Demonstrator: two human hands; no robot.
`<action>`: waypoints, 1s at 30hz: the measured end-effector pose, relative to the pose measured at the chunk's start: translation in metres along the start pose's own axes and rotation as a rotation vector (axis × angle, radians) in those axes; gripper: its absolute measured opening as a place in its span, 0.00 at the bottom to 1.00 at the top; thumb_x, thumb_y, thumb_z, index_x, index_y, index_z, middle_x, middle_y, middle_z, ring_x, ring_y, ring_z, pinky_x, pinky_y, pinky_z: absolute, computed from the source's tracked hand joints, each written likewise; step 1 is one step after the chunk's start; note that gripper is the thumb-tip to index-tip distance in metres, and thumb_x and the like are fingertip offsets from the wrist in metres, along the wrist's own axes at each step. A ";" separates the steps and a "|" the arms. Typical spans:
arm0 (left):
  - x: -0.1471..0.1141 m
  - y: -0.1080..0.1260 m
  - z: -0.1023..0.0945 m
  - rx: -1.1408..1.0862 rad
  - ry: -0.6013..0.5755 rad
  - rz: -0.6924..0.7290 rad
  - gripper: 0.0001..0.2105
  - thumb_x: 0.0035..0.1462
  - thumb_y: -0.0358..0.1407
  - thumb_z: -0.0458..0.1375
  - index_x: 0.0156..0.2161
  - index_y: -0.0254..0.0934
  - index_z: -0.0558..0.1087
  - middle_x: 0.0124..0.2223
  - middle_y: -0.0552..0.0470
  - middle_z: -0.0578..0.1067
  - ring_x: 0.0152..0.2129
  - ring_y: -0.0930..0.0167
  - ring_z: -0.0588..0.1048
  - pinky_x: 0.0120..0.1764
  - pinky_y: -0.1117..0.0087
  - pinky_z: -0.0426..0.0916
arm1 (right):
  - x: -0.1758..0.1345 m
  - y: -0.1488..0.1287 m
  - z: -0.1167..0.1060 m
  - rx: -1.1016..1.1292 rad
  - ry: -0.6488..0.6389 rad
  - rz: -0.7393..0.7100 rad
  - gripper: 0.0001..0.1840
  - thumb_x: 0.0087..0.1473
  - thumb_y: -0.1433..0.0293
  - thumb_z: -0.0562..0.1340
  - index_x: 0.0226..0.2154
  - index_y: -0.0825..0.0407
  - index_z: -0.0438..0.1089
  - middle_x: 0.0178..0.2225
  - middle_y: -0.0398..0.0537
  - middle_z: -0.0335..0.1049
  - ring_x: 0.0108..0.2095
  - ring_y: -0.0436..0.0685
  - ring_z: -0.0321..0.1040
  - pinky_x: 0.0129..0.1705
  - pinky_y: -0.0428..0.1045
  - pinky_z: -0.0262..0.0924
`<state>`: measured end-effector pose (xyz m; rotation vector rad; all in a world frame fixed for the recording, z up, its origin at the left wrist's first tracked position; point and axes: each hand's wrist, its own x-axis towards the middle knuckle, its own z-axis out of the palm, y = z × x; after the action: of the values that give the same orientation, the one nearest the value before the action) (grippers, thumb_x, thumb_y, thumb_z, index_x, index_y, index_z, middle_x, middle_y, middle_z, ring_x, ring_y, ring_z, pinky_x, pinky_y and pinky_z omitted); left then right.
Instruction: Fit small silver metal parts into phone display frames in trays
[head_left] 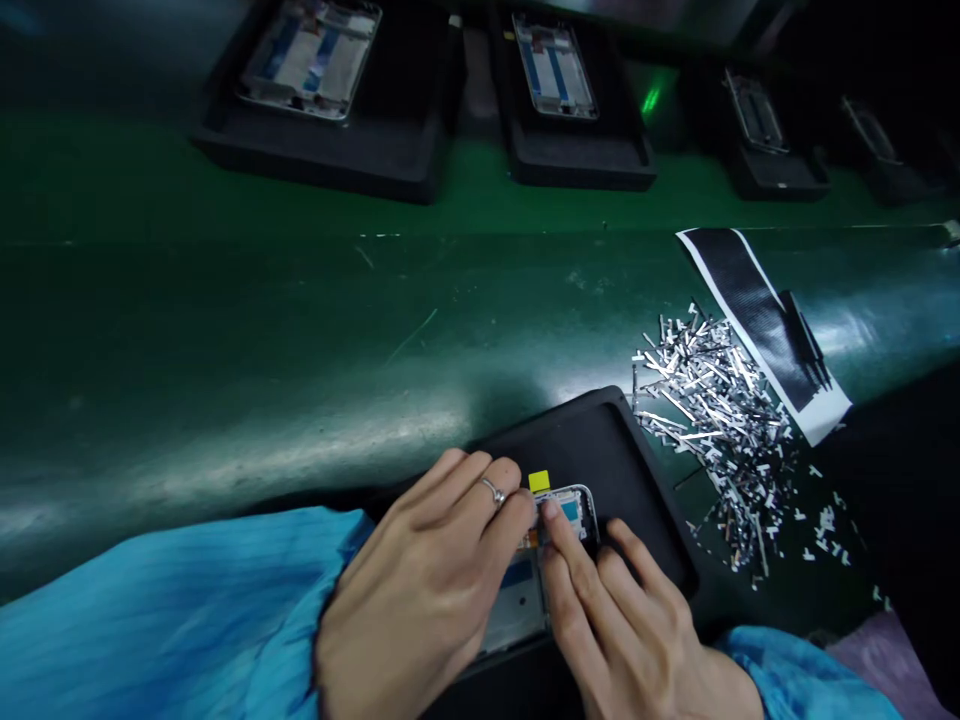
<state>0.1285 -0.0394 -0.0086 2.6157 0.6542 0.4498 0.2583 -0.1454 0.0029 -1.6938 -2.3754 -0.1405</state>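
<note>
A silvery phone frame (pixel 514 625) with blue strips inside lies in a black tray (pixel 592 440) in front of me. A small yellow tab (pixel 539 481) sticks out past its top edge. My left hand (pixel 427 570), with a ring on one finger, is closed at the frame's upper left. Its thumb and forefinger are pinched together; whatever is between their tips is hidden. My right hand (pixel 630 620) has a fingertip pressed on the frame's upper part. Its other fingers bend around the right edge and hold the frame. Both hands cover much of the frame.
Right of the tray lies a heap of small black-and-white strips (pixel 720 420). Beside it, black tweezers (pixel 806 340) rest on a white-edged black sheet (pixel 742 290). Along the back of the green bench (pixel 300 310) stand several black trays (pixel 322 155) with phone frames.
</note>
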 end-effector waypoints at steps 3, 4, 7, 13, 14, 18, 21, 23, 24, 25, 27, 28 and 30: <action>0.002 0.001 0.000 -0.027 0.010 -0.016 0.16 0.53 0.21 0.41 0.33 0.35 0.69 0.36 0.52 0.70 0.36 0.71 0.67 0.47 0.67 0.59 | -0.001 -0.001 0.000 -0.002 -0.018 -0.015 0.19 0.50 0.81 0.44 0.38 0.66 0.66 0.44 0.66 0.65 0.29 0.55 0.67 0.38 0.55 0.60; 0.002 0.001 0.000 -0.032 0.016 -0.016 0.15 0.53 0.21 0.41 0.33 0.35 0.69 0.35 0.52 0.70 0.35 0.72 0.68 0.47 0.67 0.59 | -0.002 -0.001 0.000 -0.001 -0.017 -0.010 0.19 0.50 0.81 0.44 0.38 0.66 0.66 0.44 0.66 0.65 0.29 0.56 0.67 0.38 0.55 0.60; 0.003 0.001 0.000 -0.031 0.045 0.009 0.14 0.54 0.22 0.41 0.32 0.34 0.68 0.33 0.51 0.70 0.33 0.71 0.67 0.46 0.67 0.59 | -0.004 0.000 0.002 0.027 0.002 0.021 0.19 0.51 0.81 0.44 0.39 0.66 0.65 0.45 0.67 0.63 0.30 0.56 0.67 0.40 0.56 0.59; 0.001 0.000 0.002 -0.031 0.090 0.043 0.14 0.55 0.22 0.41 0.36 0.31 0.68 0.37 0.48 0.69 0.36 0.70 0.67 0.46 0.66 0.59 | -0.003 0.001 0.002 0.055 0.008 0.004 0.20 0.52 0.81 0.42 0.38 0.66 0.66 0.44 0.64 0.65 0.27 0.54 0.67 0.39 0.55 0.59; 0.001 0.000 0.003 -0.026 0.095 0.044 0.14 0.55 0.22 0.41 0.36 0.31 0.68 0.38 0.48 0.69 0.37 0.70 0.67 0.47 0.66 0.59 | -0.003 0.001 0.002 0.048 0.010 0.005 0.19 0.52 0.81 0.42 0.38 0.66 0.66 0.43 0.64 0.66 0.27 0.54 0.67 0.38 0.55 0.59; -0.001 0.001 0.004 -0.032 0.060 0.022 0.15 0.56 0.22 0.40 0.38 0.32 0.67 0.38 0.49 0.70 0.38 0.70 0.67 0.48 0.65 0.58 | -0.003 0.001 0.003 0.041 0.020 0.020 0.18 0.52 0.81 0.43 0.37 0.65 0.66 0.43 0.63 0.66 0.28 0.54 0.67 0.39 0.55 0.59; 0.000 0.000 0.006 0.008 0.111 0.061 0.14 0.56 0.23 0.40 0.37 0.32 0.67 0.34 0.50 0.69 0.35 0.70 0.67 0.47 0.65 0.60 | -0.001 0.000 0.002 0.002 0.004 0.016 0.19 0.51 0.82 0.43 0.36 0.63 0.66 0.42 0.61 0.67 0.29 0.55 0.67 0.39 0.55 0.58; -0.001 0.000 0.006 0.044 0.175 0.102 0.13 0.57 0.23 0.40 0.36 0.31 0.67 0.33 0.50 0.69 0.34 0.70 0.67 0.46 0.65 0.61 | 0.001 0.000 0.001 -0.046 -0.011 0.006 0.19 0.51 0.82 0.43 0.36 0.63 0.66 0.42 0.60 0.68 0.29 0.55 0.67 0.39 0.55 0.58; -0.001 0.000 0.007 0.047 0.188 0.110 0.12 0.56 0.23 0.41 0.36 0.31 0.67 0.33 0.50 0.69 0.34 0.70 0.67 0.46 0.65 0.61 | 0.002 -0.001 -0.001 -0.070 -0.022 -0.004 0.19 0.51 0.82 0.43 0.35 0.63 0.66 0.41 0.60 0.68 0.29 0.56 0.68 0.39 0.55 0.57; -0.002 -0.001 0.006 0.038 0.191 0.113 0.12 0.56 0.23 0.41 0.36 0.31 0.66 0.34 0.49 0.69 0.34 0.69 0.67 0.45 0.64 0.62 | 0.003 -0.001 -0.002 -0.091 -0.037 -0.016 0.19 0.50 0.82 0.43 0.36 0.62 0.66 0.42 0.60 0.68 0.29 0.56 0.68 0.40 0.55 0.56; -0.003 -0.002 0.005 0.004 0.156 0.101 0.12 0.56 0.22 0.41 0.36 0.31 0.66 0.35 0.49 0.69 0.34 0.69 0.67 0.44 0.63 0.62 | 0.004 -0.001 -0.004 -0.115 -0.063 -0.033 0.19 0.51 0.82 0.43 0.36 0.62 0.66 0.42 0.61 0.67 0.30 0.56 0.68 0.41 0.56 0.55; -0.003 -0.002 0.003 -0.011 0.144 0.092 0.12 0.56 0.21 0.41 0.37 0.31 0.65 0.35 0.48 0.69 0.35 0.69 0.67 0.43 0.62 0.63 | 0.004 -0.001 -0.005 -0.116 -0.074 -0.038 0.19 0.51 0.82 0.43 0.36 0.62 0.66 0.43 0.61 0.67 0.30 0.56 0.67 0.42 0.57 0.54; -0.003 -0.003 0.001 -0.014 0.096 0.110 0.12 0.55 0.20 0.41 0.38 0.31 0.64 0.36 0.47 0.69 0.36 0.68 0.68 0.42 0.63 0.64 | 0.004 0.000 -0.006 -0.107 -0.086 -0.056 0.18 0.51 0.81 0.43 0.36 0.61 0.65 0.43 0.62 0.67 0.29 0.56 0.67 0.42 0.57 0.53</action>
<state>0.1253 -0.0390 -0.0116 2.6389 0.5361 0.6145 0.2580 -0.1434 0.0099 -1.7132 -2.5205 -0.2114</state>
